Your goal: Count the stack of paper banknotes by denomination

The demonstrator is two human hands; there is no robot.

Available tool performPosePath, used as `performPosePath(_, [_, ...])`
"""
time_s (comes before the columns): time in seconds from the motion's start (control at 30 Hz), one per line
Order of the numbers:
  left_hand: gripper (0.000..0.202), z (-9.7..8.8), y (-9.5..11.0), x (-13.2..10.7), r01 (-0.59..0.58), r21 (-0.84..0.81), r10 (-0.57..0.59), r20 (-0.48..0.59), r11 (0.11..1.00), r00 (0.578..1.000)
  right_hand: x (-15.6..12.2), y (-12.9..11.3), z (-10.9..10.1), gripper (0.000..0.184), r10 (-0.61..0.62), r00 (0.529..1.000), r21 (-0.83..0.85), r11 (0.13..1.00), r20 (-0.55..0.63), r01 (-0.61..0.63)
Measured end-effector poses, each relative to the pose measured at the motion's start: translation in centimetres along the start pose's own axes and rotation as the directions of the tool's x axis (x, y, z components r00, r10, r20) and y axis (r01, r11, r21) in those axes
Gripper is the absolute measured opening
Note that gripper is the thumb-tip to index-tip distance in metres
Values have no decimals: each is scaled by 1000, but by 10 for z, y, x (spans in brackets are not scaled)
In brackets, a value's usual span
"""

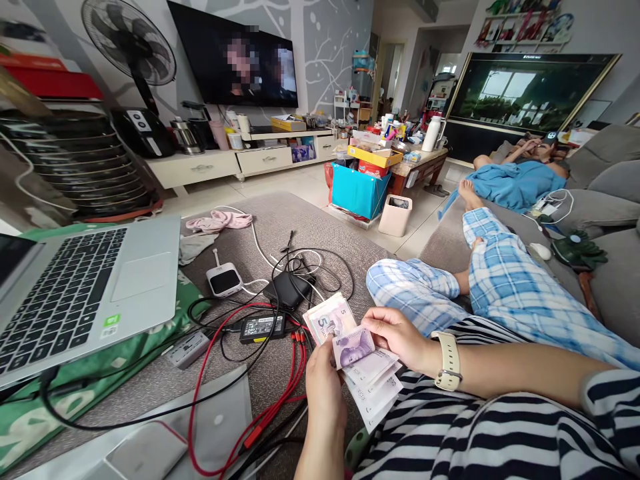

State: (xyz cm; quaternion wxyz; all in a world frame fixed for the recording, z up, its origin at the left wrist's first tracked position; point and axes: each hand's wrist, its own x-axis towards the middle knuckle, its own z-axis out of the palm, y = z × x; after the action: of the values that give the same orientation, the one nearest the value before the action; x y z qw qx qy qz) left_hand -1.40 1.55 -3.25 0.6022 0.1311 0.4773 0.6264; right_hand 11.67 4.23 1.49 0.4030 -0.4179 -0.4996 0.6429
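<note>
A fanned bundle of banknotes (367,373) is between my two hands above the sofa. Several pale purple notes spread toward my lap, and the top one carries a printed portrait. Further notes marked with a 5 (330,319) stick out beyond my fingers on the far side. My left hand (325,377) grips the bundle from below left, its thumb on the notes. With thumb and fingers pinched, my right hand (397,337) holds the upper right edge of a purple note. A cream watch strap (447,361) circles my right wrist.
To the left, an open laptop (120,280) rests on a green cloth. Red and black cables, a power adapter (261,328) and a small white device (223,279) lie on the sofa (320,227). Another person (520,173) reclines at the right. A pink bin (395,217) stands on the floor.
</note>
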Motion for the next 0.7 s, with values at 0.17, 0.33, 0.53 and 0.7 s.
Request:
performPosePath(0.17, [40,-2,1,2,43,16,-43,17,999,999,0,2,-1,34,12,999,17,1000,52,-13])
performPosePath(0.33, [38,1,5,-1,54,-11,-54,12,998,998,3,4,-4,33,-51,996,-76,995,67,57])
performPosePath(0.53, [33,7,11,-9,109,-66,-108,12,992,994,6,6,-7,32,-56,998,-204,978,-23,50])
performPosePath(0.7, [32,9,11,-10,100,-76,-99,26,992,995,6,7,-6,33,-55,997,-154,987,-51,46])
